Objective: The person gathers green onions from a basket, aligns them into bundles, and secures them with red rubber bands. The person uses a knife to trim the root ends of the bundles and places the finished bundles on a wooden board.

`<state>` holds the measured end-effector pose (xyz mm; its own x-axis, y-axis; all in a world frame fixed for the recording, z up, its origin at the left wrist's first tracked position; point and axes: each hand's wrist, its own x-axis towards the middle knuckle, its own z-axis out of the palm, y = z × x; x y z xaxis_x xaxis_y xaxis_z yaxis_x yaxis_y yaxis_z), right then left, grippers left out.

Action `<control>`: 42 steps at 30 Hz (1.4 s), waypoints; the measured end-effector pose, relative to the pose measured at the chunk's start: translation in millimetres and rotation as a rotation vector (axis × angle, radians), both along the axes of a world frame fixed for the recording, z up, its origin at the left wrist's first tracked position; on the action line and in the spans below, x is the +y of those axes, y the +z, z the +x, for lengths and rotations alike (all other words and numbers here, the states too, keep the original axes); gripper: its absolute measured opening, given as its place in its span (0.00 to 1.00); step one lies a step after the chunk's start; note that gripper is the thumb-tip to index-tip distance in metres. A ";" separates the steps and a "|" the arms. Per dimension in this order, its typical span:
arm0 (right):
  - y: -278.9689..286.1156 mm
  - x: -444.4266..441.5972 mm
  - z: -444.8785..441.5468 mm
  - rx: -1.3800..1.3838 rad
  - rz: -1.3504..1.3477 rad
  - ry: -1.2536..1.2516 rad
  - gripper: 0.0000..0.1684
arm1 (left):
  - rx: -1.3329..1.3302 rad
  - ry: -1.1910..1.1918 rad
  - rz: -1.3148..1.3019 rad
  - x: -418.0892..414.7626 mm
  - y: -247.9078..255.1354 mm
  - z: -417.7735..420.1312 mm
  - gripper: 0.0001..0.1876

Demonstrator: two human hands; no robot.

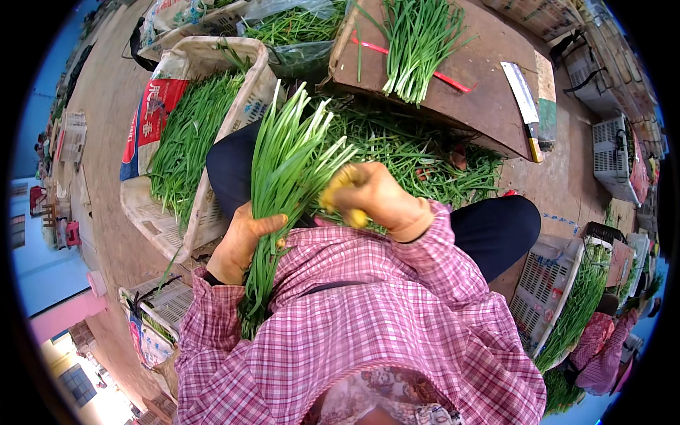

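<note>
My left hand (241,239) is closed around a bundle of long green leafy stalks (287,175), like garlic chives, with pale ends pointing away from me. Beside the bundle's right edge is my right hand (372,196), its yellow-tipped glove fingers curled and blurred; whether they pinch a stalk cannot be told. Beyond my knees, another bunch of stalks (419,53) lies on a brown board (478,101) across a red strap (451,81). To its right rests a cleaver-like knife (520,95) with a black and yellow handle.
A white plastic crate (196,228) of green stalks stands at my left. Loose leaves (414,154) lie heaped between my knees and the board. More crates (547,281) stand at the right, where a co-worker (600,350) sits. A plastic-lined container (303,53) is at the top.
</note>
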<state>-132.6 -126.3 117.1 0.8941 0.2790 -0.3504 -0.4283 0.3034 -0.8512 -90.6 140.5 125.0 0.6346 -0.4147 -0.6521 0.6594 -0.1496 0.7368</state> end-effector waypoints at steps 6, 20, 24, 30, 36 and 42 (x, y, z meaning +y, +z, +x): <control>-29.6 -38.3 -11.3 -0.069 -0.794 -0.124 0.13 | 0.002 0.015 -0.026 -0.9 2.9 5.9 0.26; 23.8 -12.4 -15.2 -0.083 -0.246 0.328 0.15 | -0.032 0.022 -0.063 -13.3 0.3 15.0 0.27; -64.7 -36.6 6.6 -0.171 -1.170 0.185 0.47 | -0.016 0.011 -0.104 -24.0 22.8 8.8 0.30; -48.8 -6.6 50.1 -0.310 0.552 -0.349 0.54 | -0.051 -0.131 -0.186 -39.7 6.9 -2.6 0.38; -10.2 -23.9 88.0 -0.320 0.546 -0.294 0.53 | 0.188 -0.278 -0.316 -52.9 7.2 6.9 0.39; 87.4 -47.7 129.1 -0.366 0.492 -0.500 0.21 | -0.175 -0.312 -0.474 -72.9 23.2 54.9 0.49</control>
<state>-3.6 -174.0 204.5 0.9890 -0.1397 0.0492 0.1393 0.7644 -0.6295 -35.7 67.6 148.2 0.5173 -0.8195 -0.2466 0.4999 0.0555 0.8643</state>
